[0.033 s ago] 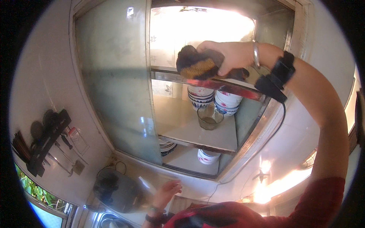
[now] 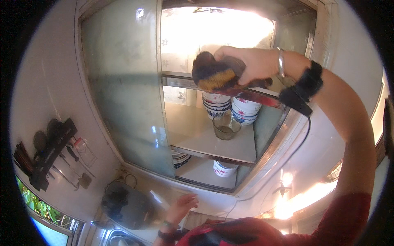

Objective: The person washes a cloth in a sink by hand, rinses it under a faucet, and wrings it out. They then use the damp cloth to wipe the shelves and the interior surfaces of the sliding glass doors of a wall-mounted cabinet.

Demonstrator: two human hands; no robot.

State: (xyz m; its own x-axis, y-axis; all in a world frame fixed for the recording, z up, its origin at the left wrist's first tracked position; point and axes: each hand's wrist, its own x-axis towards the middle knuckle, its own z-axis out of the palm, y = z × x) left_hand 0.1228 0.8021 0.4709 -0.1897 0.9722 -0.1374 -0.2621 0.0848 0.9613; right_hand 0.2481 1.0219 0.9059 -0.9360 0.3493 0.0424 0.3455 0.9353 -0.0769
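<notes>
Head view, tilted up at a wall cupboard: my right arm comes in from about four o'clock, red sleeve at the bottom edge, bends at the elbow and stretches toward twelve o'clock, with a black strap [image 2: 301, 88] and a metal bangle [image 2: 280, 62] around the wrist. My right hand [image 2: 246, 63] is curled closed around a dark, fuzzy cloth with a yellow-brown patch [image 2: 213, 74], pressing it against the front edge of the upper shelf [image 2: 262, 96] inside the open cupboard. A thin black cord [image 2: 305, 131] hangs from the wrist strap toward five o'clock.

My left hand [image 2: 182, 205] is low, near six o'clock, fingers loosely spread and half open; it holds nothing, and I cannot tell whether it touches the wall below the cupboard.

Just under the cloth, on the middle shelf, stand two stacks of white bowls with pink flower patterns [image 2: 232, 107], and in front of them a clear glass cup [image 2: 225, 127]. On the lowest shelf, toward six o'clock, sit a stack of plates with blue rims [image 2: 179, 158] and another small white bowl [image 2: 223, 168]. The frosted sliding glass door [image 2: 123, 90] covers the cupboard's left half. At eight o'clock a dark rack of kitchen utensils [image 2: 47, 151] hangs on the wall, and a round dark pot [image 2: 127, 207] sits near seven o'clock.
</notes>
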